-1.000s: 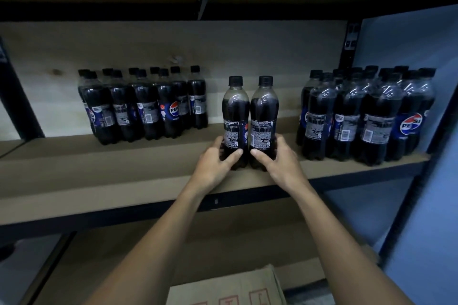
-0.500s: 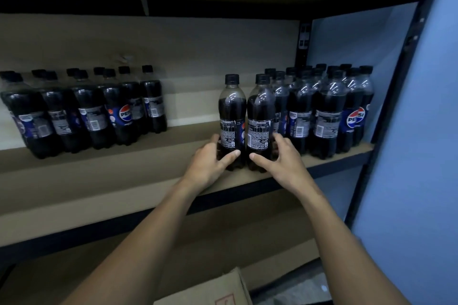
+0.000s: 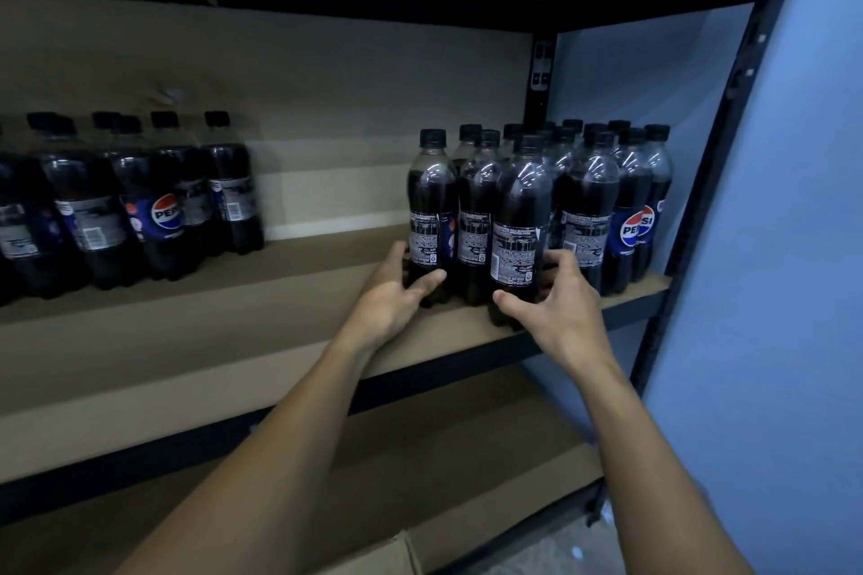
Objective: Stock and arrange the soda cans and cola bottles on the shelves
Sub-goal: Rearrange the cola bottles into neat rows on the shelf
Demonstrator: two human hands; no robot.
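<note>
One cola bottle (image 3: 432, 219) is gripped by the left hand (image 3: 397, 289), its fingers curled round it, and a second bottle (image 3: 520, 238) likewise by the right hand (image 3: 555, 299). Both stand near the shelf (image 3: 280, 294) front edge, against the right-end group (image 3: 607, 201). A left group (image 3: 140, 210) stands well apart; the stretch between likely awaits stock. No cans show.

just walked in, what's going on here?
A person is arranging cola bottles on a shelf. The left hand grips the leftmost bottle near its base; the right hand grips the front bottle. Both stand upright at the left edge of the right-hand cluster. Another bottle group stands apart further left.
</note>
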